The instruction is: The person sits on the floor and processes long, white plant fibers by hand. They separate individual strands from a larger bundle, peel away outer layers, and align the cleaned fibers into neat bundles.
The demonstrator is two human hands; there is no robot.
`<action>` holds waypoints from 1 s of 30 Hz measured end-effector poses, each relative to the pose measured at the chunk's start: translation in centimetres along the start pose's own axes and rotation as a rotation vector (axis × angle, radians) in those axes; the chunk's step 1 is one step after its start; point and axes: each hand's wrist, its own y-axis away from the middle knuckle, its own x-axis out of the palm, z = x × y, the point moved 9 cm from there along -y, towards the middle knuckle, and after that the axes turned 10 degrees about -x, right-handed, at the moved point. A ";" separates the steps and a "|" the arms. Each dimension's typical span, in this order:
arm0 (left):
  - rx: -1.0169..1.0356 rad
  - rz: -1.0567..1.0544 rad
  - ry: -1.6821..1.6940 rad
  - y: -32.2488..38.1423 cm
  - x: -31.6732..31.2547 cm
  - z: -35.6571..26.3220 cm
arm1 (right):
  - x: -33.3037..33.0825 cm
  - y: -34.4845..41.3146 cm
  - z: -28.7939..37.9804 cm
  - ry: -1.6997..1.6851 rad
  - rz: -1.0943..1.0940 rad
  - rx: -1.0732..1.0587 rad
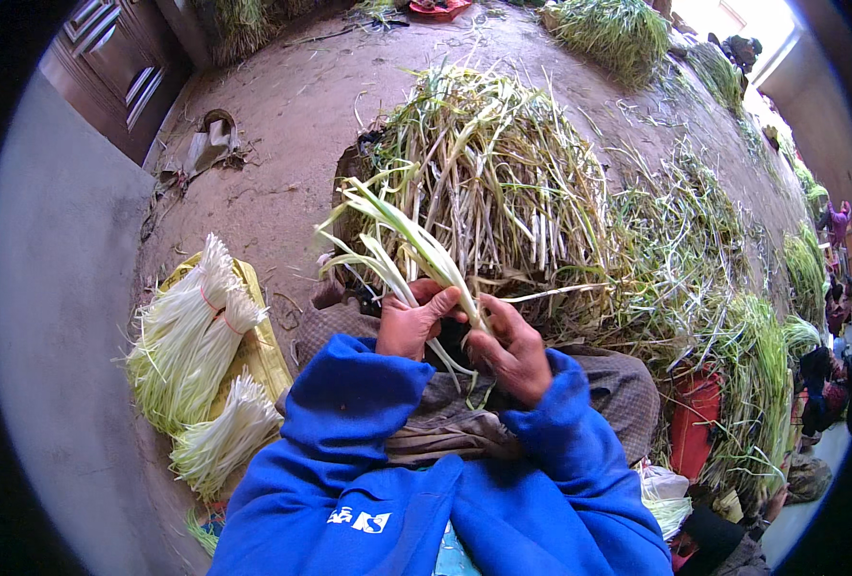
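Observation:
My left hand [420, 318] grips several pale green-white plant stalks, which look like young garlic or leek shoots. Their leafy ends fan up and to the left. One thicker stalk [426, 248] runs from the left fingers down to my right hand [511, 347], whose thumb and fingers pinch its lower end. Thin pale strips [446, 360] hang below the hands over my lap. Just beyond them lies a large heap of stalks with dry, yellowish outer leaves [483, 180]. Both hands are above my crossed legs, close together.
At left, white-and-green shoot bundles [188, 345], some tied with red bands, lie on a yellow woven sack [271, 345]. Loose leaves [685, 230] spread to the right, near a red object [696, 425]. Other people sit along the right edge. A wall [59, 288] and door [120, 72] stand left.

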 end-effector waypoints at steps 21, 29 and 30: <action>-0.006 -0.170 -0.260 1.8 -5.4 0.2 | 1.9 -0.1 -0.3 0.398 -0.103 -0.184; -0.129 -0.077 -0.192 2.9 -5.9 0.9 | 1.9 0.4 0.3 0.466 -0.054 -0.205; -0.077 -0.105 -0.290 2.1 -5.3 1.3 | 2.7 0.5 0.5 0.512 -0.024 -0.248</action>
